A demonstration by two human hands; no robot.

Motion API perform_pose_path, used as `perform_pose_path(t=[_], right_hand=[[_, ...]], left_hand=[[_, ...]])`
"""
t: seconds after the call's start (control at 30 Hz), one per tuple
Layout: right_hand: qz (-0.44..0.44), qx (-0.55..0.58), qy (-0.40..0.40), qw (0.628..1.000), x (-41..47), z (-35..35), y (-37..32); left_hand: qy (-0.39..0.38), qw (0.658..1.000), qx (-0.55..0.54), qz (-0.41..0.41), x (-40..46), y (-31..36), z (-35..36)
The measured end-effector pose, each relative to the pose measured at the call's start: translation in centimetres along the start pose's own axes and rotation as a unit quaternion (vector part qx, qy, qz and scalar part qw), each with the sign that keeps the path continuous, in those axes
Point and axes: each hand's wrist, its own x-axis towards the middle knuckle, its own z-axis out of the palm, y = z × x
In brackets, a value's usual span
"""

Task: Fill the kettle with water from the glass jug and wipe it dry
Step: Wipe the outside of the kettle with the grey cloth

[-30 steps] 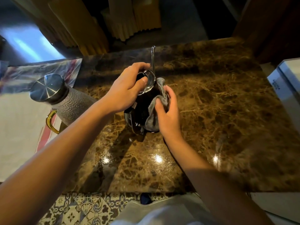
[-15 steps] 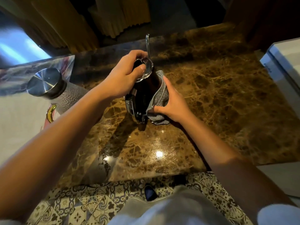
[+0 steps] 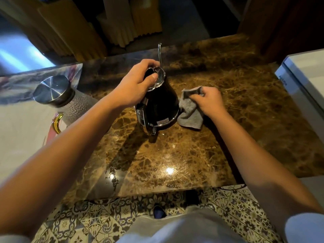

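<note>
A black kettle (image 3: 160, 106) with a thin steel spout stands mid-counter on the brown marble counter (image 3: 175, 155). My left hand (image 3: 135, 85) grips its chrome lid from above. My right hand (image 3: 208, 100) is just right of the kettle, holding a grey cloth (image 3: 190, 114) that hangs down onto the counter beside the kettle's base. The textured glass jug (image 3: 77, 106), with a steel lid and a gold handle, stands at the left.
A white and striped cloth (image 3: 21, 130) lies under the jug at the left. A white appliance (image 3: 305, 81) sits at the right edge. Yellow fluted panels (image 3: 112, 27) rise behind the counter. Patterned floor tiles show below the near edge.
My right hand has drawn the grey cloth off the kettle's side and out to the right. The left hand keeps its hold on the lid.
</note>
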Motion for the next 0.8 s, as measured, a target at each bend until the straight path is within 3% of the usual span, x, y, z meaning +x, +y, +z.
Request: perform_pose_path(t=[0.07,0.33,0.47,0.67,0.8], right_hand=[[0.0,0.054,0.048,0.997,-0.2,0.0,-1.4],[-0.041,0.262,0.099,0.959,-5.3,5.5,-8.9],[-0.084,0.213,0.18,0.957,-7.2,6.7,-7.2],[-0.235,0.084,0.123,0.96,-8.7,8.6,-6.7],[-0.244,0.016,0.143,0.959,-9.7,9.8,-3.8]], left_hand=[[-0.002,1.0,0.002,0.003,0.0,-0.1,-0.1],[0.003,0.999,-0.049,-0.018,-0.1,0.3,-0.2],[0.001,0.998,-0.056,-0.026,-0.2,0.6,-0.2],[0.008,0.998,-0.066,-0.021,-0.1,0.4,-0.1],[0.004,0.998,-0.058,-0.026,-0.2,0.4,-0.2]])
